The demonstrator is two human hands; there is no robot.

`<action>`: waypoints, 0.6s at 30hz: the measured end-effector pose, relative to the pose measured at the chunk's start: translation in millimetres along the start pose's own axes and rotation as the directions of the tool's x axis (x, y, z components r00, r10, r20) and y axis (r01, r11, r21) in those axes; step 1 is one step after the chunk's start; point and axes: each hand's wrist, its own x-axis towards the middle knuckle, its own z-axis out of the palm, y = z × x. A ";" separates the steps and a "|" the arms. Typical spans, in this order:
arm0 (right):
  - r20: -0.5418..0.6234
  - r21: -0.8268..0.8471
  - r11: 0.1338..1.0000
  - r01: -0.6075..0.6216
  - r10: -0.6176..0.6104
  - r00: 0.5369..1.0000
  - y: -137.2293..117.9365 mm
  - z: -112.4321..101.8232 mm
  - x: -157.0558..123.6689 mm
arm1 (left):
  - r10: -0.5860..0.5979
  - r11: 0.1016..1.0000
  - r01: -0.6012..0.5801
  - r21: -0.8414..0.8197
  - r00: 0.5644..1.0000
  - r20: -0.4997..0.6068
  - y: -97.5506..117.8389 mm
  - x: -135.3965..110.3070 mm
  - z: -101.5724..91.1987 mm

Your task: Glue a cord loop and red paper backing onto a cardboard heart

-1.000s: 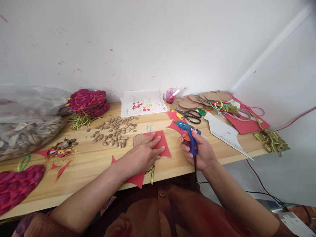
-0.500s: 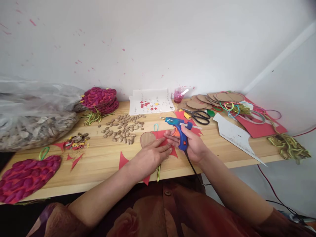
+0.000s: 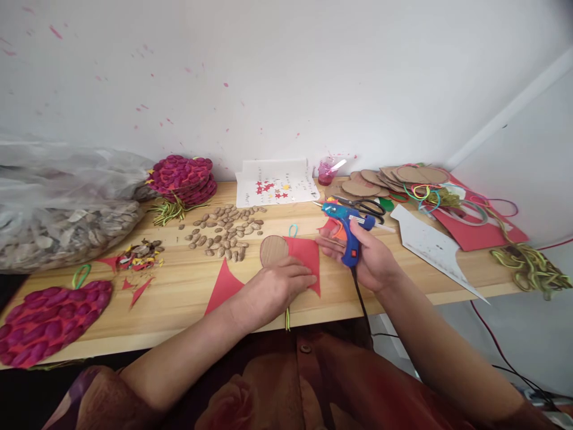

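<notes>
A gap has just been opened between the two hands over the table (image 3: 174, 301): half a second ago the fingertips of both were nearly brought together on the red paper (image 3: 307, 254), whereas now the right hand (image 3: 378, 261) has been drawn off to the right with the blue glue gun (image 3: 352, 246). The gun is gripped at its handle, the thumb laid along the body and some fingers left extended past it; its nozzle is pointed away to the left and held clear of the paper. The left hand (image 3: 272, 291) has been kept in place, its fingers, spread a second ago, now laid close together and slightly bent on the paper; whether anything is pinched beneath them cannot be told. The red paper is set near the table's front edge, beside and partly over the cardboard disc (image 3: 274, 249), with a blue loop (image 3: 292, 230) shown behind and green cords (image 3: 287, 319) hanging in front. By this change, it is judged, the steadying of the paper is left to the left hand alone, and the hot nozzle is kept well apart from its fingers.
</notes>
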 end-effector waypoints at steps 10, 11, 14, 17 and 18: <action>-0.017 0.032 0.989 -0.145 0.146 0.989 7.7 -15.5 -37.4 | -0.143 0.985 0.147 0.095 0.989 -0.041 3.5 16.1 9.4; -0.008 0.028 0.990 -0.140 0.140 0.990 8.2 -16.0 -37.2 | -0.154 0.983 0.158 0.094 0.987 -0.044 4.7 17.2 10.0; -0.003 0.022 0.993 -0.115 0.115 0.993 8.5 -16.1 -35.5 | -0.177 0.982 0.179 0.063 0.984 -0.034 2.5 19.1 10.4; -0.011 0.037 0.994 -0.105 0.105 0.994 8.6 -13.2 -33.5 | -0.150 0.986 0.152 0.063 0.988 -0.030 -7.0 20.9 9.7; -0.012 0.043 0.994 -0.105 0.106 0.994 8.8 -11.5 -33.0 | -0.132 0.988 0.134 0.077 0.991 -0.038 -10.5 22.2 9.3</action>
